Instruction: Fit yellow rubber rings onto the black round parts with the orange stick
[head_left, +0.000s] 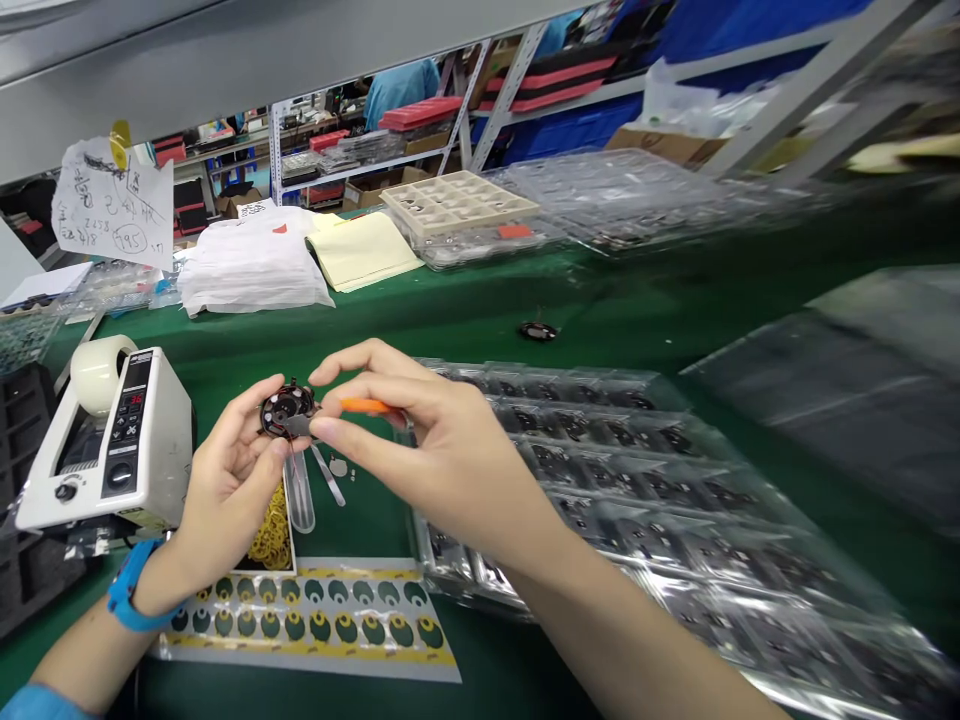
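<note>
My left hand (229, 480) holds a small round black part (286, 408) up in front of me, above the green table. My right hand (420, 440) grips an orange-handled tool (365, 406) and points its tip at the part's edge. Below the hands lie metal tweezers (328, 473) and a clear tube (300, 495). A sheet of round dark stickers (315, 615) lies near the front edge. A clear tray of black parts (637, 500) stretches to the right of my right hand.
A white tape dispenser (112, 435) stands at the left. A loose black round part (538, 330) lies further back. White bags (251, 265), yellow paper (364, 250), a beige compartment tray (457, 200) and clear trays (645, 190) line the back. Another person in blue (401, 85) is behind the shelves.
</note>
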